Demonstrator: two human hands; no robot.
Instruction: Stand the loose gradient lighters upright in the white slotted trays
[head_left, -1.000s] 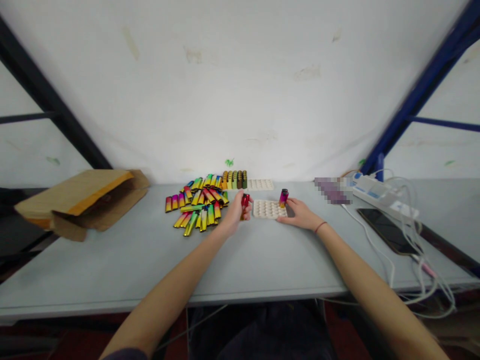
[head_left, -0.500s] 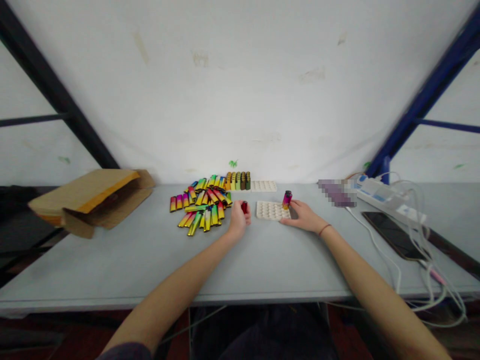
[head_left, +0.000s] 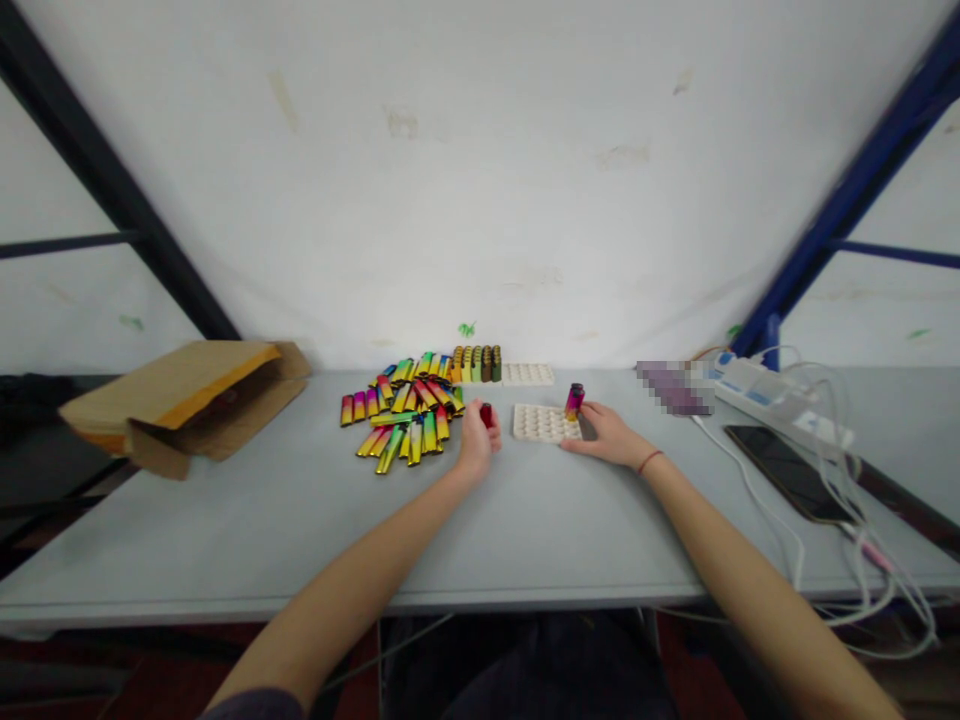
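Observation:
My left hand [head_left: 478, 440] is closed around a red lighter [head_left: 487, 414], with its dark end sticking up out of the fist. Just right of it lies a white tray [head_left: 536, 424] with rows of round holes. At the tray's right end stands a purple and gold lighter [head_left: 574, 400], nearly upright. My right hand [head_left: 607, 435] grips that end of the tray, thumb along the front edge and fingers behind, close by the standing lighter. Left of my left hand, a heap of shiny rainbow-coloured lighters [head_left: 409, 420] lies on the table.
By the wall, several lighters [head_left: 476, 364] stand upright in rows beside a second white tray [head_left: 528, 374]. An open cardboard box [head_left: 180, 395] lies at the left. To the right are a phone [head_left: 784, 470], a power strip [head_left: 780, 400] and tangled white cables [head_left: 847, 480].

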